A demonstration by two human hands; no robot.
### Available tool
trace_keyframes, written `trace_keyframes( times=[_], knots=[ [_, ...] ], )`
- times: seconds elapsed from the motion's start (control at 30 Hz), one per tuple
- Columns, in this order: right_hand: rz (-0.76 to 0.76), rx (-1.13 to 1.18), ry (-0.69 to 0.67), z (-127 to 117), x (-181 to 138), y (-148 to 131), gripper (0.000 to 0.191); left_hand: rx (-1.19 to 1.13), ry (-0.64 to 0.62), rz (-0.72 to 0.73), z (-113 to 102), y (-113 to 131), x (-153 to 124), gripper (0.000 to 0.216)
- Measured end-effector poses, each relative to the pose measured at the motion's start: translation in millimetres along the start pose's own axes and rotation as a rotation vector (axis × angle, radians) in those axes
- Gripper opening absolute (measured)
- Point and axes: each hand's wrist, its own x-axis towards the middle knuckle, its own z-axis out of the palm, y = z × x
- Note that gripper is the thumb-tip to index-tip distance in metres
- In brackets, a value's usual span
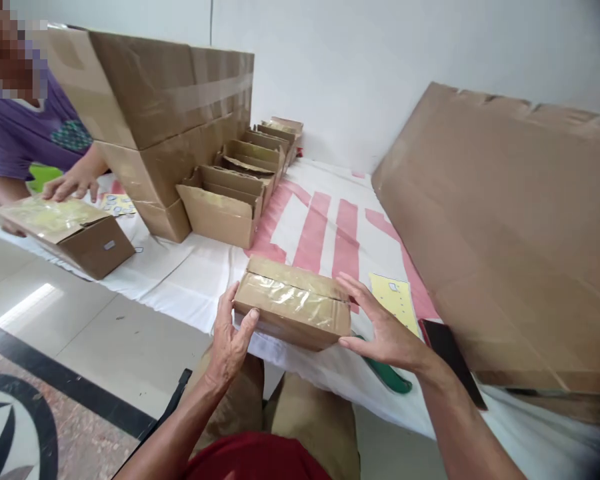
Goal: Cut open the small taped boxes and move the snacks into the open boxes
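Observation:
A small cardboard box (293,303) with shiny clear tape over its top rests at the table's front edge before me. My left hand (234,337) grips its left end, thumb at the front corner and fingers along the side. At the opposite end, my right hand (380,327) holds the box between thumb and fingers. A green-handled tool (390,375) lies partly under my right wrist; its front part is hidden. Close to that hand are a yellow paper sheet (394,300) with small drawings and a dark flat object (450,357) with a red edge.
Large taped cartons (180,93) are stacked at the left, beside a row of open small boxes (225,203). A big cardboard panel (520,233) stands at the right. Across the table, a person in purple (55,127) has a hand on another taped box (75,230).

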Motion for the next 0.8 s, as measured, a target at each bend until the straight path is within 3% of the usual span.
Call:
trace_keyframes(
  times=[0.13,0.27,0.43,0.6,0.67,0.8],
  knots=[
    [0.058,0.095,0.166,28,-25,1,0.093,0.011,-0.007,-0.030,13,8,-10,0.061],
    [0.083,0.108,0.327,53,-38,-6,0.091,0.044,-0.018,-0.006,10,9,-26,0.058],
    [0.119,0.281,0.409,59,-56,-4,0.090,0.056,-0.044,-0.039,5,9,-22,0.059],
    [0.406,0.296,0.528,51,-100,19,0.040,0.038,-0.039,-0.055,3,7,-13,0.066],
    [0.489,0.283,0.574,51,-109,21,0.031,0.054,-0.030,-0.025,3,9,-12,0.067],
    [0.353,0.242,0.607,69,-96,-8,0.034,0.204,0.048,0.011,6,20,-8,0.060]
  ],
)
